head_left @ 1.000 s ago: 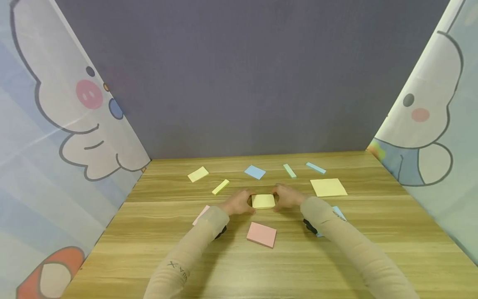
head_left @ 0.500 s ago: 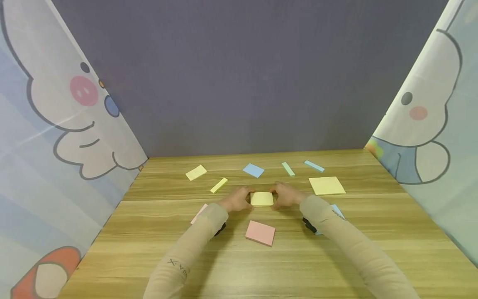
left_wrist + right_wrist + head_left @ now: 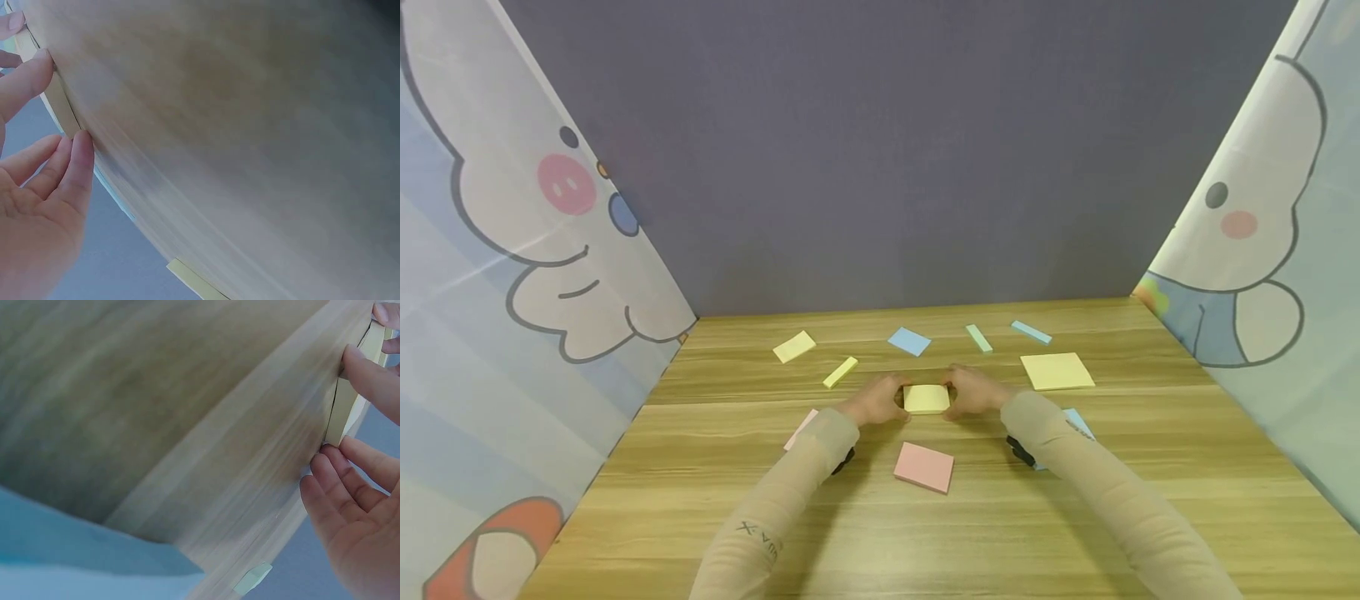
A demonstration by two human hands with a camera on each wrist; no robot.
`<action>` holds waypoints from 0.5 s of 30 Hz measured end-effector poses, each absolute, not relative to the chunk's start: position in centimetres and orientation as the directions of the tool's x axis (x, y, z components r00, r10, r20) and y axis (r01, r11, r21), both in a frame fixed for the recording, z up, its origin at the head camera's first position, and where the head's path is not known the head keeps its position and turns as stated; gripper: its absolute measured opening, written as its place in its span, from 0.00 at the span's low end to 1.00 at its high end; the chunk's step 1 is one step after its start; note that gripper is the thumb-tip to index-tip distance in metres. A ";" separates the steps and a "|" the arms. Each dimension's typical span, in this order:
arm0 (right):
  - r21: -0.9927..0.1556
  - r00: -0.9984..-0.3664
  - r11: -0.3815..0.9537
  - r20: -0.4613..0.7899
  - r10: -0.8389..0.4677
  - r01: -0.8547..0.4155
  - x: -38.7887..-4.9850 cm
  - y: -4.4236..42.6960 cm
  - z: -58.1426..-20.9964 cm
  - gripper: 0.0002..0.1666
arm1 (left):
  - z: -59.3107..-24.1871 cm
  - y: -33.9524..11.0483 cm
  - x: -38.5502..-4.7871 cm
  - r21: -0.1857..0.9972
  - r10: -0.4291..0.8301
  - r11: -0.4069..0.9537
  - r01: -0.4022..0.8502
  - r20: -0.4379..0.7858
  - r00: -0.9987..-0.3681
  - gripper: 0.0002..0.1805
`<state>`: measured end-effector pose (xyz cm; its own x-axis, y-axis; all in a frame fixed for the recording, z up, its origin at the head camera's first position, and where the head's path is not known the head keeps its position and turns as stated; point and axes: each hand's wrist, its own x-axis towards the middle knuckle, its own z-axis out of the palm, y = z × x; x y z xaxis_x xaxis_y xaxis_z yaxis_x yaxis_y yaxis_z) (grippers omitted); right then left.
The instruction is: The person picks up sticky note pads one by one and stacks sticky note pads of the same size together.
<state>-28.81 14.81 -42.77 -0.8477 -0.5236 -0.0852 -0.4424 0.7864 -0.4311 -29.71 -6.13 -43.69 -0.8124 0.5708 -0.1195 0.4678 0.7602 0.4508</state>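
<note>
A thick pale-yellow sticky note pad lies at the middle of the wooden table, its top face looking slightly bowed. At its left side my left hand holds it between thumb and fingers. The right hand grips the opposite side the same way. In the left wrist view, the pad's edge runs between the thumb and the fingertips. The right wrist view shows the pad's edge likewise between thumb and fingers. Nearer to me lies a pink sticky note pad.
Around the hands on the wooden table lie a blue note, a large yellow note, a small yellow note, and narrow yellow, green and blue strips. Sleeves partly cover a pink and a blue piece.
The head view has shifted slightly. Both hands stay at the sides of the yellow sticky note pad, and its top looks a little more bowed than one second ago.
</note>
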 end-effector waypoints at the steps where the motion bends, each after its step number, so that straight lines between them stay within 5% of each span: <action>1: -0.431 -0.848 0.786 -0.082 -0.524 -0.444 -28.8 14.8 -42.8 0.33 | -43.7 -6.1 -29.7 0.452 0.570 0.760 0.467 -0.117 -0.813 0.36; 15: -0.427 -0.842 0.790 -0.107 -0.528 -0.441 -29.1 14.7 -42.7 0.32 | -43.8 -6.4 -29.8 0.453 0.592 0.742 0.493 -0.099 -0.800 0.37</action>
<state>-29.10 14.67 -42.72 -0.8423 -0.5282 -0.1070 -0.4410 0.7896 -0.4267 -29.78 -6.36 -43.85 -0.7998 0.5921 -0.0989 0.4935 0.7422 0.4534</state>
